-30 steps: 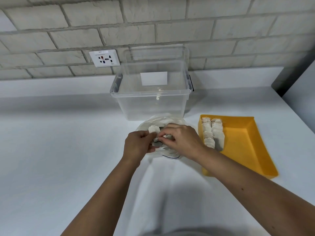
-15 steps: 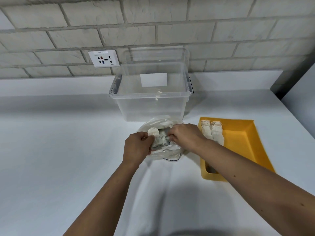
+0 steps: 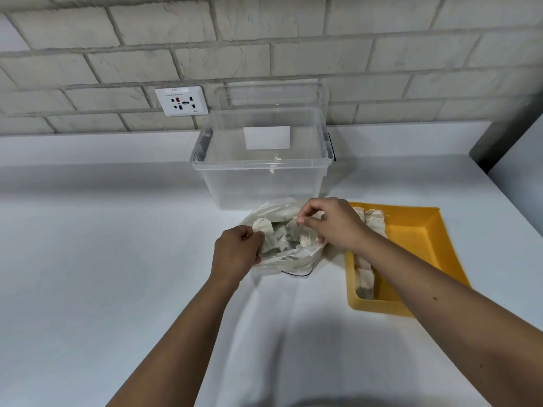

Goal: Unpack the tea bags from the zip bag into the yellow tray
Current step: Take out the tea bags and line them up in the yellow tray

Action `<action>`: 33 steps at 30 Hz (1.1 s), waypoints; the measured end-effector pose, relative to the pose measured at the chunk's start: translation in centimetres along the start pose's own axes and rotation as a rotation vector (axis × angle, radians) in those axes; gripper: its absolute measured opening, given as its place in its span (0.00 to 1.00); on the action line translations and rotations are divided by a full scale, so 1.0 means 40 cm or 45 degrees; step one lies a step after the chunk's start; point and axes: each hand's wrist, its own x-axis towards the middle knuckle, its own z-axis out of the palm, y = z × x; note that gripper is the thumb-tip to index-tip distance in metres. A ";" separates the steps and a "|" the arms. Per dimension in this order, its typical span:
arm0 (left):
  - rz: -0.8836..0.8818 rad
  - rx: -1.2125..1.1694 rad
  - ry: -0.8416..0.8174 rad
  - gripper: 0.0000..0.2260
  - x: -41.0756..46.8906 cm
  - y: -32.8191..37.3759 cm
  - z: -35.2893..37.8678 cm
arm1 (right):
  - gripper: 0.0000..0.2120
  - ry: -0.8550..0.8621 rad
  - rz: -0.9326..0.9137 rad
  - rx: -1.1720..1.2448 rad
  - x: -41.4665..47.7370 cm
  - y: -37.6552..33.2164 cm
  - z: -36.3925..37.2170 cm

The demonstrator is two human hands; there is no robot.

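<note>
**While tea bags lie in the zip bag, the tray is only part filled**

Though a row of tea bags (image 3: pixel 374 223) already lines the left wall of the yellow tray (image 3: pixel 420 239), the job looks no more than partly done. The zip bag (image 3: pixel 293 259) sits open toward the back edge of the bench (image 3: pixel 88 259), just in front of a clear box (image 3: pixel 264 183), and several more lie inside it; how many I cannot tell.

The left hand (image 3: pixel 235 254) has its fingers curled on the bag's left rim, holding the mouth open. The right hand (image 3: pixel 335 227) pinches one tea bag (image 3: pixel 293 227) between thumb and fingertips at the mouth.

The tray stands just right of the zip bag, nearer the bench's right edge, with most of its floor bare. What is left, by my judgement, is to carry this one over and go back for the others.
</note>
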 end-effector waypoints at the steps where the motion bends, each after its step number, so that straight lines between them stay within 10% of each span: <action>1: -0.019 -0.037 -0.016 0.08 0.002 0.000 0.001 | 0.02 -0.009 0.066 0.144 -0.003 -0.003 -0.008; 12: -0.260 -0.402 -0.372 0.07 -0.024 0.029 0.012 | 0.03 0.184 -0.019 0.757 -0.026 -0.038 0.021; 20: -0.361 -0.591 -0.344 0.13 -0.011 0.028 0.002 | 0.01 -0.023 -0.377 0.163 -0.060 -0.027 0.054; 33: 0.054 0.135 0.048 0.11 0.001 0.005 0.000 | 0.07 -0.132 -0.186 -0.911 0.021 -0.005 0.110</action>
